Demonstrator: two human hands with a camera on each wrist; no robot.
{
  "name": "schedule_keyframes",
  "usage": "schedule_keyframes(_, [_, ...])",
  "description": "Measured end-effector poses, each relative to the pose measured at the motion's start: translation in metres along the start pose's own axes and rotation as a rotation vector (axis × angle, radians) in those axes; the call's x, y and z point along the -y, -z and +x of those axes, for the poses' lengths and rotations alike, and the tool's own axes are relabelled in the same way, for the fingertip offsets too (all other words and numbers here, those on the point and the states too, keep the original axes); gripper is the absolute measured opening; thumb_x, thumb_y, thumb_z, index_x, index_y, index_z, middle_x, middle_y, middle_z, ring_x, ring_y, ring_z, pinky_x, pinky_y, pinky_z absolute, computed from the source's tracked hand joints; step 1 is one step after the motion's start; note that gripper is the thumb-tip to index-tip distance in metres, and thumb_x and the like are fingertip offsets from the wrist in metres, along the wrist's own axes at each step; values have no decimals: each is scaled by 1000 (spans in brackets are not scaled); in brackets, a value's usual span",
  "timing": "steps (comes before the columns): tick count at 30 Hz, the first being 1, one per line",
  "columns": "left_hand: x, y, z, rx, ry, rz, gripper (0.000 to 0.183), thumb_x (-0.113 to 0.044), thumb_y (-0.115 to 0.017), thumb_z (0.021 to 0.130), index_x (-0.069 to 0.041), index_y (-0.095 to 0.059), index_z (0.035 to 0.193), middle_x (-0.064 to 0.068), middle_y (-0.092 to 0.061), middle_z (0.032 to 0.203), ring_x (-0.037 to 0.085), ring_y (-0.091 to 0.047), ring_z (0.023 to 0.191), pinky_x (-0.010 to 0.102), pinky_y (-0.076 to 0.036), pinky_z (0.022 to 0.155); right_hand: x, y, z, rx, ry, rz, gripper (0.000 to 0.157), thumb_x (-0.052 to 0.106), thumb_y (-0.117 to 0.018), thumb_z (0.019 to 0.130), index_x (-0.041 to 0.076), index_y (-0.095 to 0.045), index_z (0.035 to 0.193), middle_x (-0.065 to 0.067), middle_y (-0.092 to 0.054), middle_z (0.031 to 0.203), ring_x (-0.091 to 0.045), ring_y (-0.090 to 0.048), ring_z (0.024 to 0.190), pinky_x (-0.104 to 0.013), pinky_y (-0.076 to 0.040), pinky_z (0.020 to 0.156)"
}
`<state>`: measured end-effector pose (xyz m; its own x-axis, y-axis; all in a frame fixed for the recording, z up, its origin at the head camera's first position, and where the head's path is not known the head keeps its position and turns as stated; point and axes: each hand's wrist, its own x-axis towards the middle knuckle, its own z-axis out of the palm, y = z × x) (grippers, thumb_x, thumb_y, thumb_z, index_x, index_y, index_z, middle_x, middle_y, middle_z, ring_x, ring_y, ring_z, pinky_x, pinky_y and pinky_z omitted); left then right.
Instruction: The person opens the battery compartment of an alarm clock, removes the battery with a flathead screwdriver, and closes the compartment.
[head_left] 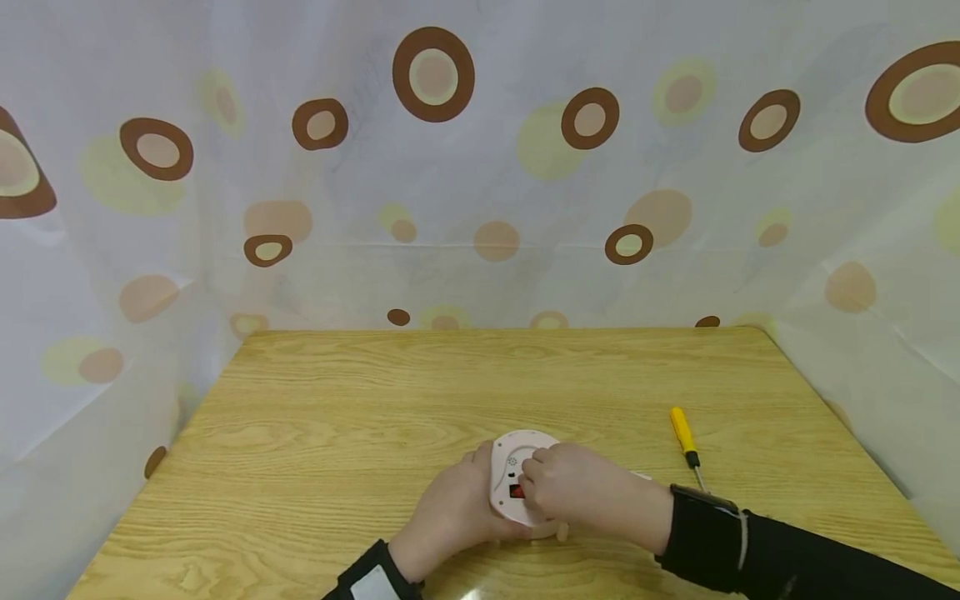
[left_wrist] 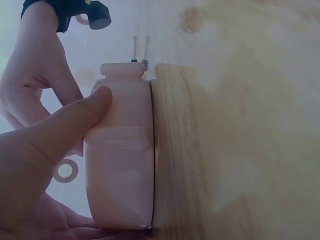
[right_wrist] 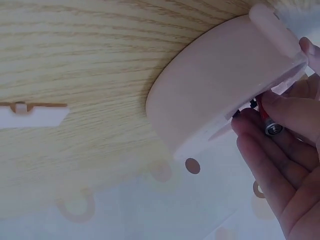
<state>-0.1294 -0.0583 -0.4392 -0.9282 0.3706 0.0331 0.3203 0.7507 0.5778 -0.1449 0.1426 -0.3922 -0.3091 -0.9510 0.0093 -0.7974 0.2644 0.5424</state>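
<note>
A round, pale pink device that looks like an alarm clock (head_left: 510, 446) lies on the table with its back up, showing speaker holes and a battery bay. My left hand (head_left: 453, 504) grips its rim, the thumb along the side wall (left_wrist: 120, 170) in the left wrist view. With thumb and fingers, my right hand (head_left: 562, 483) pinches a red battery (right_wrist: 265, 117) at the bay; its metal end (right_wrist: 274, 129) sticks out. Part of the bay is hidden by the right fingers. Small feet (left_wrist: 122, 70) stick out from the rim.
A yellow-handled screwdriver (head_left: 682, 431) lies to the right on the wooden table (head_left: 337, 400). A small white cover with a clip (right_wrist: 30, 116) lies near the right wrist, mostly hidden by the arm in the head view. Patterned cloth (head_left: 495, 167) surrounds the table at the back and sides.
</note>
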Motion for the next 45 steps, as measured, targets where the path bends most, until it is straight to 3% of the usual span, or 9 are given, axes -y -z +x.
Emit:
schedule_keyframes(4, [1,0,0,3,6,-8,106,-53,-100,62,-3,-53,143,8,-73,117,17,-71,97,31,-58,81,-2,2,-3,-3,-25,16,37,49,-90,69,21,-72,84,9,-58,75,-3,-50,66,-17,-46,60])
schedule_keyframes(8, [0,0,-1,5,10,-8,109,-52,-101,62,-1,-52,144,10,-73,119,20,-72,99,32,-58,82,-4,3,-7,58,-49,45,38,53,-84,78,19,-73,89,8,-61,77,-4,-52,67,-17,-47,61])
schedule_keyframes(12, [-1,0,-3,3,5,-1,110,-51,-102,61,0,-52,145,12,-73,120,23,-73,102,33,-59,83,-5,3,-12,93,-53,46,54,69,-77,74,19,-74,91,8,-62,77,-5,-53,68,-17,-48,63])
schedule_keyframes(18, [-2,0,-3,-10,-8,6,108,-49,-102,61,0,-52,143,12,-73,120,25,-73,103,34,-59,83,-9,4,-20,26,-58,35,54,70,-70,78,18,-74,89,8,-61,75,-4,-52,66,-16,-47,63])
schedule_keyframes(22, [-1,1,-2,-1,2,-2,109,-49,-102,61,0,-52,144,12,-73,122,25,-73,106,34,-59,85,-12,5,-25,-17,-85,45,27,43,-81,87,16,-76,90,7,-61,76,-4,-52,66,-16,-48,61])
schedule_keyframes(24, [-1,1,-2,4,5,-10,109,-48,-102,61,1,-51,145,13,-72,123,25,-73,107,35,-59,86,-14,7,-27,-41,-103,29,16,25,-87,84,15,-76,90,6,-62,76,-5,-53,67,-17,-49,61])
schedule_keyframes(26, [-1,1,-2,7,7,-15,110,-48,-102,62,1,-51,145,13,-72,123,25,-73,107,35,-59,86,-17,8,-30,-46,-124,10,17,16,-90,80,15,-77,90,5,-62,77,-6,-55,67,-17,-50,61])
schedule_keyframes(33, [-2,0,-1,9,13,-25,111,-48,-103,60,1,-51,146,14,-72,124,26,-73,108,37,-60,87,-27,9,-42,86,-190,70,19,9,-90,81,12,-79,97,1,-69,84,-10,-64,75,-22,-57,68])
schedule_keyframes(45, [-2,-1,-1,15,20,-15,114,-47,-103,60,1,-50,148,16,-72,127,29,-73,110,38,-60,89,-41,-7,-68,126,-291,122,23,6,-93,76,10,-74,88,0,-62,76,-12,-58,68,-22,-52,59])
